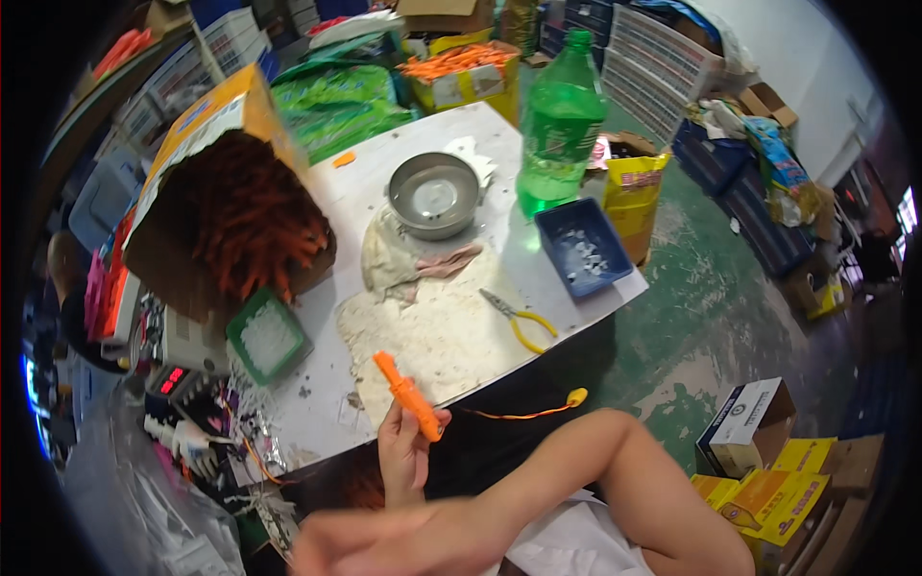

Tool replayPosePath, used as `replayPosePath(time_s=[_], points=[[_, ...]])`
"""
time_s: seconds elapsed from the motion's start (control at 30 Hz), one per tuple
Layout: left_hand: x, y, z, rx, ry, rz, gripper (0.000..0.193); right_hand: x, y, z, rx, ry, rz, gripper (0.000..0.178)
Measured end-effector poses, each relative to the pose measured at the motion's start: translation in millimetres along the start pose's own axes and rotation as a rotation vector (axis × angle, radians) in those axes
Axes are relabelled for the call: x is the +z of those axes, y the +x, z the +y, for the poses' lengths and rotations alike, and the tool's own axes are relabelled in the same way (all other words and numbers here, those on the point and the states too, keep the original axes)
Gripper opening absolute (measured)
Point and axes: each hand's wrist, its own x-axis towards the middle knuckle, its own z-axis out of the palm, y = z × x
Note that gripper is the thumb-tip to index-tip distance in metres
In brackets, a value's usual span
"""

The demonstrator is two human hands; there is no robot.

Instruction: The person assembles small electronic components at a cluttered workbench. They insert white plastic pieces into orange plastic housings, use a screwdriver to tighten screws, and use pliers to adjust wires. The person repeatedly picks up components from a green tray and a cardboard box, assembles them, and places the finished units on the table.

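Observation:
My left hand (401, 451) is closed around a slim orange plastic piece (413, 401), which tilts up and left over the table's near edge. A thin orange wire (523, 416) with a yellow end (576, 396) sticks out to the right beside it; where it joins is hidden. Low in the view, my right hand (360, 542) is smeared by motion, its fingers unclear. Its forearm crosses from the right. On the stained cloth-like mat (437, 331) in front of me lie yellow-handled pliers (519, 322).
A metal bowl (434, 197), a green bottle (562, 134) and a blue tray (583, 252) of small white bits stand on the table. At left are a carton (240, 110) full of orange pieces and a green tray (267, 336) of white bits. Cartons (749, 422) sit low right.

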Motion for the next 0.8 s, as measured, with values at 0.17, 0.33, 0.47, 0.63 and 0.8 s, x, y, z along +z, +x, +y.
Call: replayPosePath(time_s=[0.17,0.33,0.47,0.63,0.8], points=[[9,-2,-1,-0.002,-0.002,0.022,0.049,16,18,20,0.012,0.279,-0.195,0.028],[3,-7,-5,-0.008,-0.007,0.02,0.047,11,18,41,-0.035,0.343,-0.254,0.031],[12,-5,-10,-0.017,0.003,-0.013,0.046,19,16,35,-0.025,0.297,-0.346,0.033],[20,-7,-15,-0.025,0.055,0.009,0.049,24,9,31,0.001,0.455,-0.317,0.036],[23,-11,-18,-0.036,0.026,-0.002,0.049,55,28,23,-0.09,0.118,-0.325,0.04]])
